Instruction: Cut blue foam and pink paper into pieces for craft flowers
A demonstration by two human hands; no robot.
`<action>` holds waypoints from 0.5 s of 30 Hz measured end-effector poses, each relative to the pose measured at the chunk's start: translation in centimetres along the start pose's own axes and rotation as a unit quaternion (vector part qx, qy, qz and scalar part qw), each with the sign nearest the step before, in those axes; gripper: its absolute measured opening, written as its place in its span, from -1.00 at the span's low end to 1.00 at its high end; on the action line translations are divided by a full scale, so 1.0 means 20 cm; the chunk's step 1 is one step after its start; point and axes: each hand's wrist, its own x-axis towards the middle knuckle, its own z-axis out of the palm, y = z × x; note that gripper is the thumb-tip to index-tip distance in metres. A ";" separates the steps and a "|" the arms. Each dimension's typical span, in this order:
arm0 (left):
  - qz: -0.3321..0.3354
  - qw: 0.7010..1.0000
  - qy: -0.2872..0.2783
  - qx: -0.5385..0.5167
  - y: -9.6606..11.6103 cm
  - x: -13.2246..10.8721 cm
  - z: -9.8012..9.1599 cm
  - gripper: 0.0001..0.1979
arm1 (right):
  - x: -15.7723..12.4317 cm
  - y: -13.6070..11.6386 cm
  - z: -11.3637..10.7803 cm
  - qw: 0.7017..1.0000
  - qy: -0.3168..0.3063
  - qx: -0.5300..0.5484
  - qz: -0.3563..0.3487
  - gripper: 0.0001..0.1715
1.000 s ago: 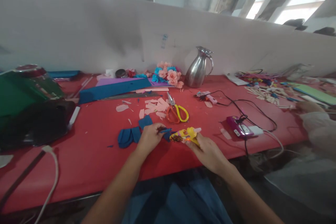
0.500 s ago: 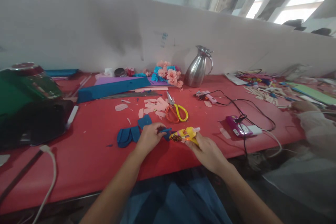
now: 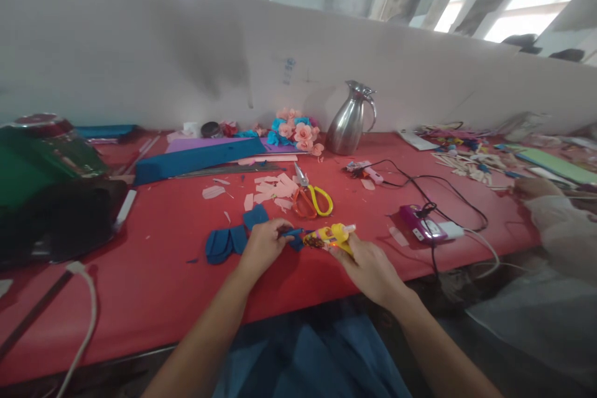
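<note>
My right hand (image 3: 372,266) is closed around a yellow glue gun (image 3: 329,237), whose nozzle points left. Between the fingers of my left hand (image 3: 267,247) is a small blue paper piece (image 3: 293,236), and the nozzle end is right at it; whether they touch I cannot tell. Left of that hand lie more blue paper pieces (image 3: 224,244) on the red table. Just beyond the glue gun rest scissors (image 3: 313,196) with one orange and one yellow handle loop. Pink paper cuttings (image 3: 275,188) are scattered beside the scissors.
Paper flowers (image 3: 298,130) and a steel jug (image 3: 351,121) stand at the back by the wall. A long blue strip (image 3: 200,158) lies back left. A purple power strip (image 3: 422,224) with cables sits right. Another person's sleeve (image 3: 559,224) is at the far right.
Both hands stay in nearly the same place, with the glue gun still at the blue piece. The whole view has shifted very slightly.
</note>
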 end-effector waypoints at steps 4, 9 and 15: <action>-0.002 1.000 -0.001 -0.012 0.00 0.00 0.00 -0.81 | 0.00 0.00 0.00 1.000 0.005 -0.022 -0.002 -0.62; -0.019 0.999 0.004 -0.027 0.03 -0.01 -0.01 -0.81 | -0.01 0.00 -0.01 0.999 0.022 -0.046 -0.011 -0.62; -0.035 0.999 0.015 -0.036 0.03 -0.01 -0.01 -0.84 | 0.14 0.10 -0.03 0.979 0.061 0.195 0.019 -0.67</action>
